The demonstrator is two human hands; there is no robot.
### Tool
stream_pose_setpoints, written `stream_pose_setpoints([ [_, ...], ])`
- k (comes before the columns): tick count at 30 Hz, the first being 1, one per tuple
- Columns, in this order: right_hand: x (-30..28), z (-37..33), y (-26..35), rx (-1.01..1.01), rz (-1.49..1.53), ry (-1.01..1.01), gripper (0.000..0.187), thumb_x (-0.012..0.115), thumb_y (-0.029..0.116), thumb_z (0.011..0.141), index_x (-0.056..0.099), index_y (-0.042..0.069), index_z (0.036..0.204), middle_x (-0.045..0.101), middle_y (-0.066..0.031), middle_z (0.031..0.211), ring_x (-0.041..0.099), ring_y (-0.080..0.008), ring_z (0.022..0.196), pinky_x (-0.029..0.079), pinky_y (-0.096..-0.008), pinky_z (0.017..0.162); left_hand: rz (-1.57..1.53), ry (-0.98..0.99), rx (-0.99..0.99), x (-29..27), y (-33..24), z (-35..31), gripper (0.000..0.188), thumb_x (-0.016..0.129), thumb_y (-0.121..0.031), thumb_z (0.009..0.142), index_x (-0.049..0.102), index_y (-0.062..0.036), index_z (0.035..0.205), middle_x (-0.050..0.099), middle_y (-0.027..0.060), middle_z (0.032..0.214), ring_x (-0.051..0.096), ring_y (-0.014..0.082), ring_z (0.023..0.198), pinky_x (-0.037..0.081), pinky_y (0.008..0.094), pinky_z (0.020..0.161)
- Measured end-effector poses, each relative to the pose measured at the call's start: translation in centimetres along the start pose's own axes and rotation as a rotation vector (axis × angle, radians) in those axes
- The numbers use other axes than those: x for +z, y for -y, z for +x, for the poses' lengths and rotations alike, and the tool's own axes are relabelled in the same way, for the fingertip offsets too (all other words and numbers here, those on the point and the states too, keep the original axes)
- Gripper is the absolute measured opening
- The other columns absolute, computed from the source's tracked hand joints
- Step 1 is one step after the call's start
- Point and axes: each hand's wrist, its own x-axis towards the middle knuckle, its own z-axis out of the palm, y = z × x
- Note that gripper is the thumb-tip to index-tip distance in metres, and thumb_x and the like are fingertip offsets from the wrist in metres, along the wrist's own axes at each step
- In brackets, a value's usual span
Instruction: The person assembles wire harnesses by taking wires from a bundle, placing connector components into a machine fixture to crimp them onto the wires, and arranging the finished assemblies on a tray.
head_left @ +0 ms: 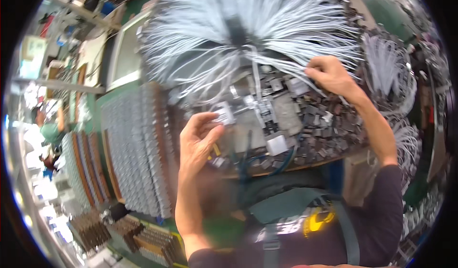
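My left hand (pixel 196 138) is at the left of the workbench, thumb and fingers closed at the edge of a small pale rectangular metal piece (pixel 225 114). Over on the right, my right hand (pixel 330 77) pinches a white cable (pixel 285 67) at the edge of a big fanned bundle of white cables (pixel 305 27). Between my hands stands a small metal fixture (pixel 265 113) on a grey plate (pixel 289 114). A white block (pixel 276 145) sits at its near end. Motion blurs some of the fine detail.
Loose grey metal pieces (pixel 329 132) are heaped on the right of the bench. More white cables (pixel 389 67) hang at the far right. Stacked rows of grey parts (pixel 129 149) stand to the left. A blue-green hose (pixel 285 162) curves along the bench's front edge.
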Motion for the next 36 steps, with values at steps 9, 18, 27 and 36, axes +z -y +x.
stream_pose_setpoints([
  [9,2.7,-2.8,2.0,-0.04,0.755,0.111,0.054,0.071,0.037,0.093,0.056,-0.002,0.127,0.052,0.0011,0.074,0.045,-0.0039,0.061,0.035,-0.0209,0.052,0.439,-0.464,0.132,-20.0,-0.8,0.3,0.027,0.078,-0.004,0.088,0.071,-0.0007,0.114,0.074,0.007,0.102,0.069,0.0138,0.091,0.055,0.0271,0.082],
  [18,5.6,-2.0,8.4,-0.409,-0.173,0.012,0.031,0.087,0.017,0.074,0.062,0.001,0.083,0.06,-0.0105,0.074,0.061,-0.0278,0.068,0.045,-0.0371,0.063,0.059,-0.952,-0.248,-44.6,6.2,2.0,0.056,0.08,-0.004,0.078,0.062,0.0064,0.13,0.07,0.0142,0.114,0.069,0.0226,0.1,0.055,0.035,0.087],
  [27,4.0,0.9,11.8,-0.153,0.061,0.697,0.03,0.084,0.019,0.079,0.071,0.001,0.1,0.072,-0.0157,0.09,0.069,-0.0369,0.084,0.052,-0.0418,0.073,-0.15,-0.778,-0.345,-47.9,11.8,6.2,0.047,0.078,-0.018,0.085,0.068,0.0051,0.124,0.071,0.0149,0.119,0.067,0.029,0.112,0.051,0.04,0.099],
  [36,-3.5,-1.8,2.8,0.052,-0.222,0.449,0.052,0.094,0.025,0.066,0.071,-0.003,0.103,0.07,-0.0137,0.074,0.069,-0.0263,0.063,0.049,-0.0366,0.059,0.001,-0.934,-0.07,-46.5,4.5,2.0,0.03,0.08,-0.011,0.085,0.074,-0.0024,0.113,0.073,0.0055,0.107,0.068,0.0189,0.101,0.054,0.0292,0.088],
])
